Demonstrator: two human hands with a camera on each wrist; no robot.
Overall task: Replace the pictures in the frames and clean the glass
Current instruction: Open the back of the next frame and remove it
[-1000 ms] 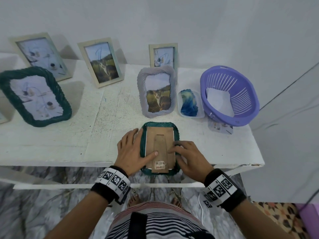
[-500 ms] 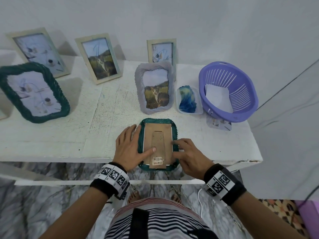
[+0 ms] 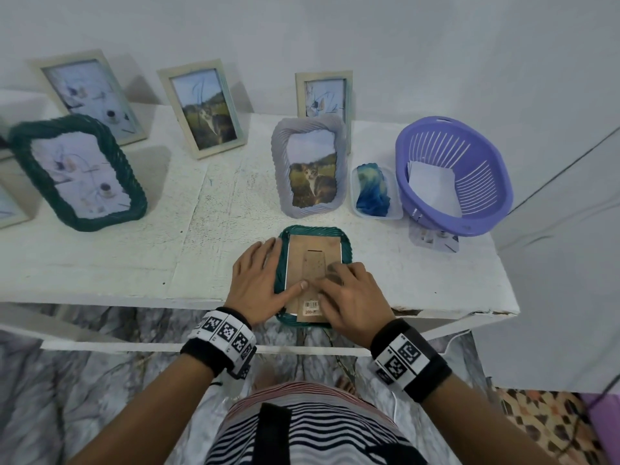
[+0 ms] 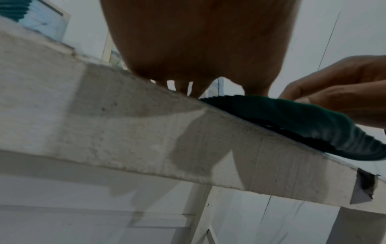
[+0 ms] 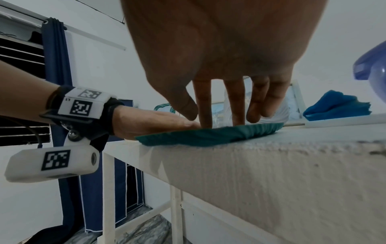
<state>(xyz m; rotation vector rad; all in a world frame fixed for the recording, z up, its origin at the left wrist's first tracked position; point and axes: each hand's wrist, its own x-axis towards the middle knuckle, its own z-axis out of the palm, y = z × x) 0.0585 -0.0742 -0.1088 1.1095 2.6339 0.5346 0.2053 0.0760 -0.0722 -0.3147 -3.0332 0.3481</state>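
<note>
A small green rope-edged frame (image 3: 313,232) (image 4: 296,118) (image 5: 211,134) lies face down at the table's front edge, its brown cardboard back (image 3: 313,256) and stand facing up. My left hand (image 3: 260,280) lies flat over the frame's left rim, thumb pressing on the backing. My right hand (image 3: 349,292) (image 5: 225,102) sits on the backing's lower right, fingertips pressing down on it. Neither hand grips anything. A blue cloth (image 3: 372,191) (image 5: 336,105) sits in a clear tray. A purple basket (image 3: 453,176) holds white paper.
On the white table (image 3: 134,263) stand a grey frame with a cat photo (image 3: 310,166), a large green frame (image 3: 77,172), and three pale wooden frames (image 3: 201,107) along the wall. A loose photo (image 3: 434,238) lies beneath the basket.
My right hand has slid left onto the cardboard backing, fingertips now close to the left thumb. The left hand stays on the frame's left rim.
</note>
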